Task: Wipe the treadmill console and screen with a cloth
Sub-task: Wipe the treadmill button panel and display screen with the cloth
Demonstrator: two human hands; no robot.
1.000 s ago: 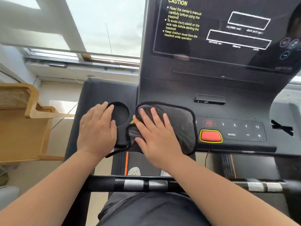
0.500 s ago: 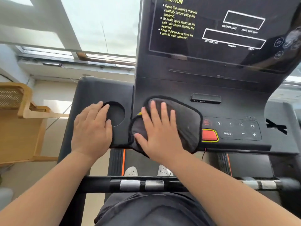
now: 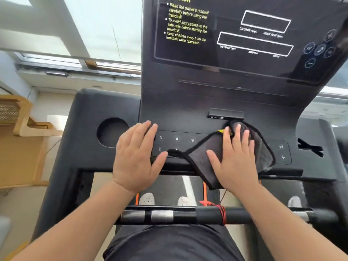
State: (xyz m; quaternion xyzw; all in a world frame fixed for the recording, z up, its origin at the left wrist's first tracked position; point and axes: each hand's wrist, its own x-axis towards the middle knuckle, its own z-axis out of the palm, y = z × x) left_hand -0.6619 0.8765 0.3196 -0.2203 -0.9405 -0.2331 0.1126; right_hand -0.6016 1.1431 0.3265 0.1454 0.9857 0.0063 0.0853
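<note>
Right hand (image 3: 236, 159), grip flat and spread, pressing dark cloth (image 3: 211, 146) onto button panel (image 3: 177, 139) for wiping. Left hand (image 3: 135, 157) alongside, open, empty, bracing on console (image 3: 188, 108). Screen (image 3: 244, 34) above both, uncovered.

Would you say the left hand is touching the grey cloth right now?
Apart. The head view shows the left hand flat on the console, with bare black panel between its thumb and the cloth under the right hand.

Right hand (image 3: 235, 159) flat on dark cloth (image 3: 211, 147) over console keypad (image 3: 177, 142).
</note>
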